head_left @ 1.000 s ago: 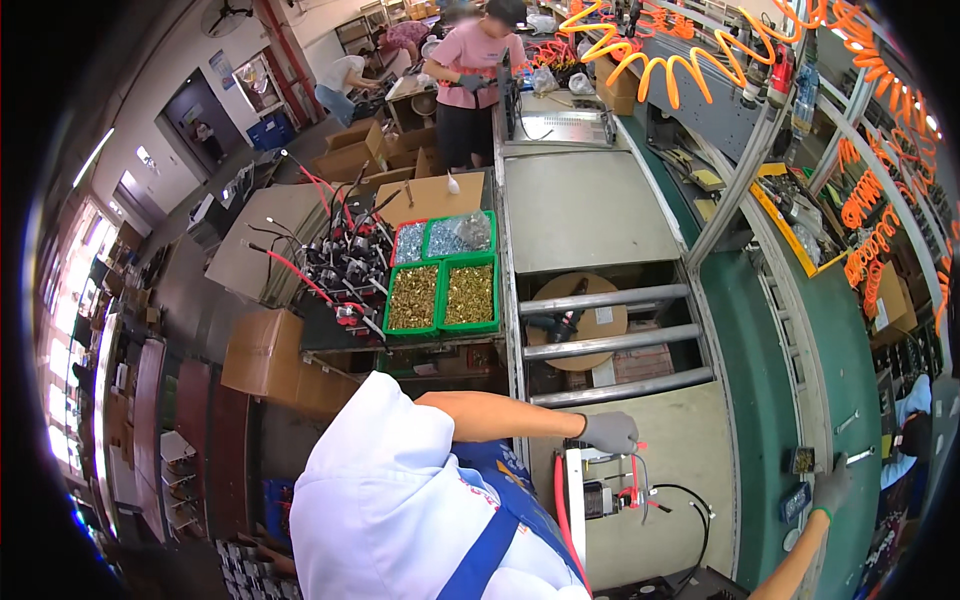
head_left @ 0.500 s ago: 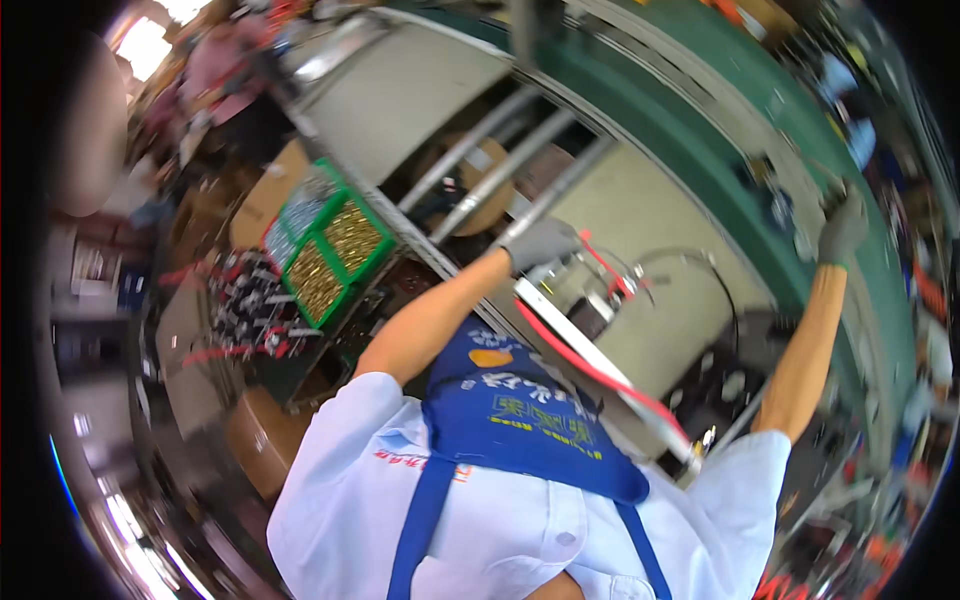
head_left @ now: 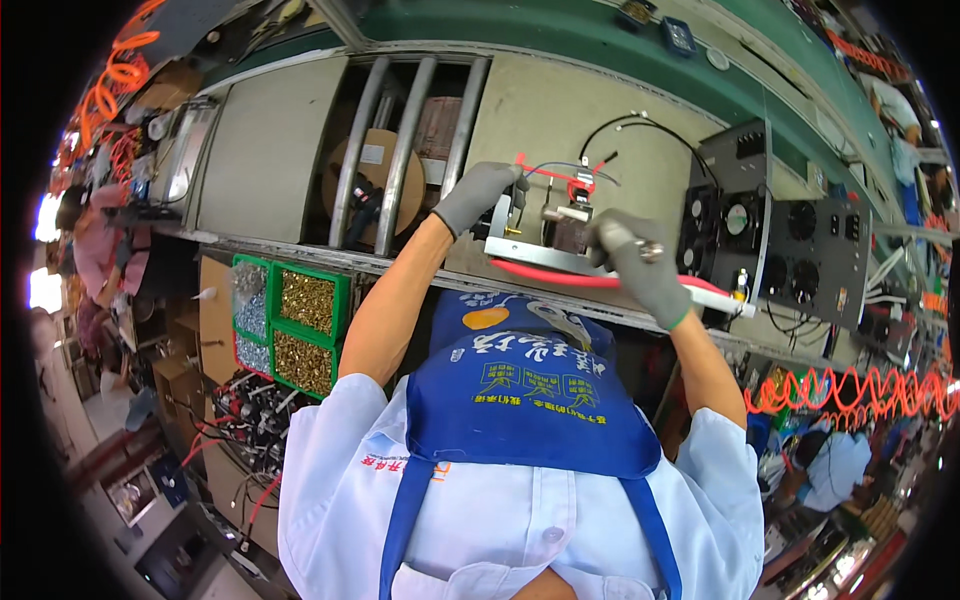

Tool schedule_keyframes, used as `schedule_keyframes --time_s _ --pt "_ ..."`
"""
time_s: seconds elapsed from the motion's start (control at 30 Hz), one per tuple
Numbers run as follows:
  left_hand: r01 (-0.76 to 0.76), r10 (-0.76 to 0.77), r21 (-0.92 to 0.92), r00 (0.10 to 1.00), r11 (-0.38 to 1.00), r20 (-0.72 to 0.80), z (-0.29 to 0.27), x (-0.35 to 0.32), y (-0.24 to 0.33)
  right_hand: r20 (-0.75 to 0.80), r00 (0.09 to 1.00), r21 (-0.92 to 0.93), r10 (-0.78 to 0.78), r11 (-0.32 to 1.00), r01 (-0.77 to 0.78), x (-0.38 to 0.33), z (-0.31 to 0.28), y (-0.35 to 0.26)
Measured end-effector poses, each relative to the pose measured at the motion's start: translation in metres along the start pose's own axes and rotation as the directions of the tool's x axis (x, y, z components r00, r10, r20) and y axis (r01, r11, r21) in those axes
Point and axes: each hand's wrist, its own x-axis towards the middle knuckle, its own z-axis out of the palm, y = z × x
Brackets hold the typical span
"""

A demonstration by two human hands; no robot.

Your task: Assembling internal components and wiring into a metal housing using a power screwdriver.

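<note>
My left hand [head_left: 483, 197], in a grey glove, is closed round the left end of a metal-framed assembly on the pale worktop. Along its front runs a silver bar [head_left: 535, 252], with a red hose [head_left: 560, 277] next to it. A red lever part [head_left: 580, 187], a dark block [head_left: 570, 235] and thin black cables belong to the middle. Over the bar's right part my gloved right hand [head_left: 645, 270] is curled, slightly blurred. A small shiny metal piece [head_left: 650, 250] shows at its fingers; its exact kind cannot be made out.
Black panels with fans [head_left: 740, 218] stand right of the assembly. Metal rails [head_left: 400, 150] cross a gap at left. Green bins [head_left: 272, 325] hold brass and silvery small parts. Orange coiled hoses [head_left: 850, 390] hang at right. Another person [head_left: 105, 235] is at far left.
My right hand has come back from the far right side of the green bench to the assembly, now with a small metal piece. The left hand stays at the assembly; the view has turned.
</note>
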Motion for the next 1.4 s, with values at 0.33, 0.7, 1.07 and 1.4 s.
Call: schedule_keyframes --time_s 0.33,0.7,1.07,1.4 --pt "-0.008 0.009 -0.022 0.999 1.0 0.05 -0.007 0.012 -0.005 -0.019 0.994 -0.163 -0.109 0.981 0.105 0.0 0.076 0.0" --pt "-0.112 0.125 0.173 0.99 0.979 -0.066 -0.001 -0.007 0.0 -0.263 0.877 -0.08 0.402 0.897 -0.435 0.136 0.032 0.02" --pt "-0.079 0.124 0.259 0.979 0.963 -0.164 0.002 -0.013 -0.002 -0.062 0.61 0.28 0.79 0.6 -0.749 0.166 0.047 0.158" --pt "-0.066 0.109 0.282 0.984 0.957 -0.14 0.003 -0.011 0.006 -0.241 0.824 0.1 0.513 0.858 -0.504 0.077 0.031 0.027"
